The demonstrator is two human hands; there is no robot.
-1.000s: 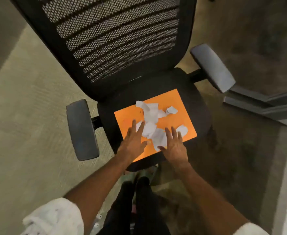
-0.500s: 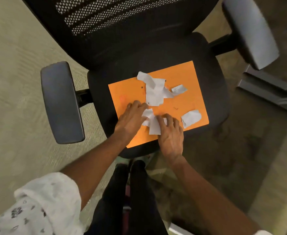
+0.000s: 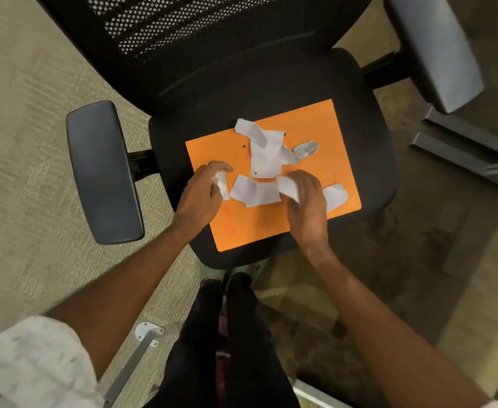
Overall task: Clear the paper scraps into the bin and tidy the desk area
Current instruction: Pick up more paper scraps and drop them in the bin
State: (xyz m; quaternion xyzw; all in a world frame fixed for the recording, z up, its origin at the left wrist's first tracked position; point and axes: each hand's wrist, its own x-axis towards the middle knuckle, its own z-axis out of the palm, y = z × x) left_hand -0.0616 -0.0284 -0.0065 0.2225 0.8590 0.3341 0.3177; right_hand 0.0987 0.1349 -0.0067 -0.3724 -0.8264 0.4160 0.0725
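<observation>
An orange folder [image 3: 315, 122] lies on the black seat of an office chair [image 3: 368, 119]. Several white paper scraps lie on it: a large crumpled piece [image 3: 267, 156] toward the back, a small one [image 3: 306, 148] to its right, a flat one [image 3: 252, 191] between my hands, and one [image 3: 336, 195] at the right edge. My left hand [image 3: 202, 191] pinches a small scrap [image 3: 222, 184] at the folder's left side. My right hand [image 3: 308, 201] curls around another scrap [image 3: 289, 187].
The chair's mesh back [image 3: 189, 33] rises behind the seat, with padded armrests at left [image 3: 103, 172] and right [image 3: 433, 48]. Grey desk legs [image 3: 463, 148] stand at right and a metal foot [image 3: 147, 334] at lower left. My dark trouser legs [image 3: 227, 334] stand before the seat on carpet.
Both hands went from lying flat on the scrap pile to closing on separate pieces and moving slightly apart. The camera has leaned in closer over the seat.
</observation>
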